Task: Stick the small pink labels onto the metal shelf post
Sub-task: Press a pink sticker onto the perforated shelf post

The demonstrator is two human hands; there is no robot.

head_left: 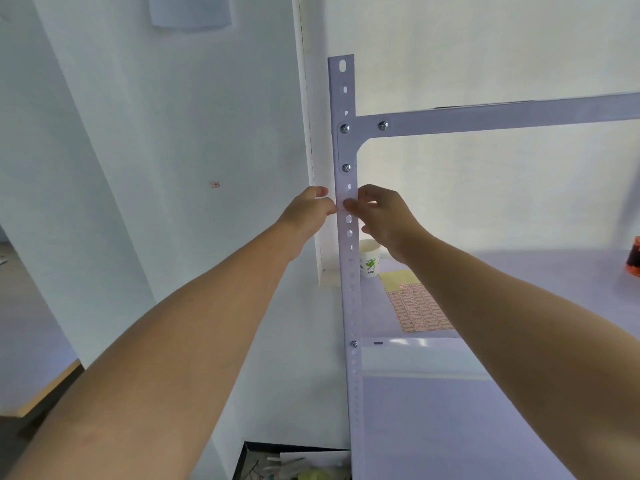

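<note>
A pale perforated metal shelf post [348, 265] runs upright through the middle of the view. My left hand [308, 213] touches its left edge and my right hand [379, 216] presses fingertips on its front face, just below a bolted bracket. A small pink label [343, 210] shows faintly on the post between the fingertips; whether it is stuck or still pinched I cannot tell. A sheet of pink labels [419, 311] lies on the shelf behind the post, partly hidden by my right forearm.
A paper cup [369, 263] stands on the shelf [519, 271] by the post. A horizontal shelf beam [502, 116] crosses to the right. One stray pink label [215, 185] sits on the white wall at left. An orange-black object [633, 261] is at the right edge.
</note>
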